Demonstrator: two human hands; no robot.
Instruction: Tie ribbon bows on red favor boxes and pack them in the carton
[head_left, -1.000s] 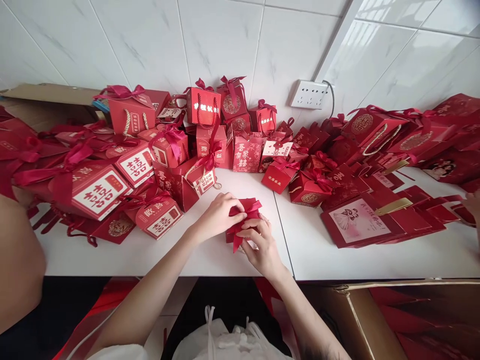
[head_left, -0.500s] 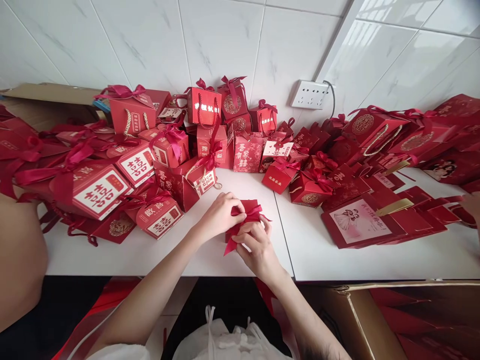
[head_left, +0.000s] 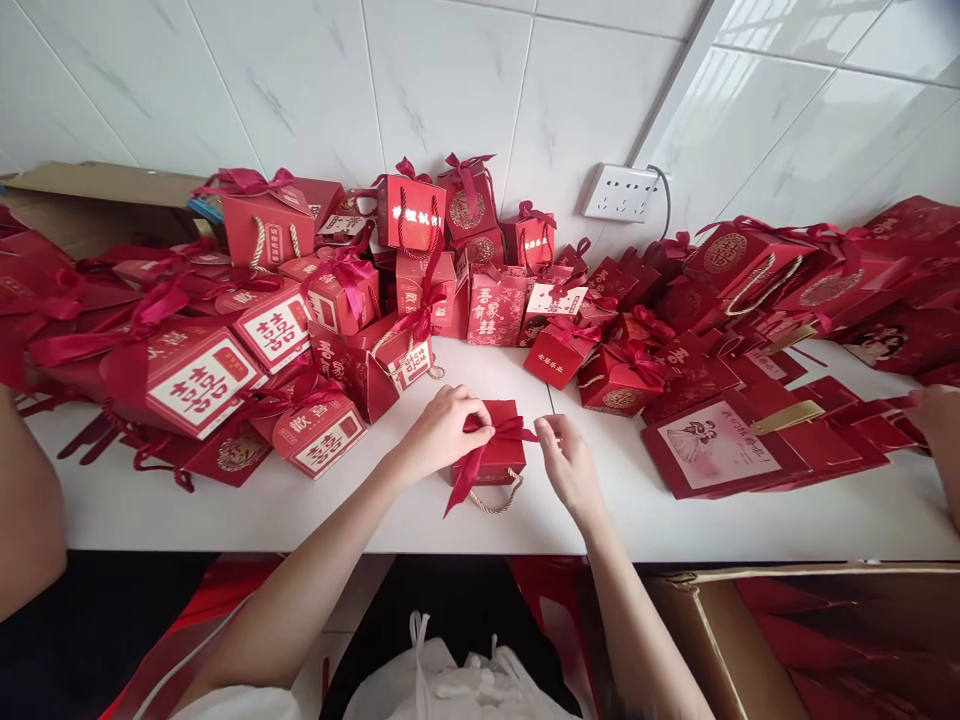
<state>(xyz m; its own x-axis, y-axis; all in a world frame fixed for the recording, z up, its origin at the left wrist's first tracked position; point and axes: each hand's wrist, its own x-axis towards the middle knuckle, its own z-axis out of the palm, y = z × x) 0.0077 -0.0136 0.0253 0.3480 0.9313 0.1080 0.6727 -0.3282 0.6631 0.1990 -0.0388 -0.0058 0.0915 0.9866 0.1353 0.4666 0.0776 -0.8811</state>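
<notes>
A small red gift box stands on the white table in front of me, a twisted cord handle hanging from its near side. Across its lid runs a dark red ribbon tied in a bow, one tail trailing down toward me. My left hand pinches the ribbon at the left of the bow. At the box's right, my right hand has thumb and fingers closed at the bow's right-hand end.
Piles of finished-looking red boxes fill the left and back. Flat red bags lie to the right, near another person's hand. A cardboard carton stands below the table edge. A power strip is on the wall.
My right hand has moved from the ribbon's near tail to the bow's right end, uncovering the box front and cord handle. My left hand stays at the bow.
</notes>
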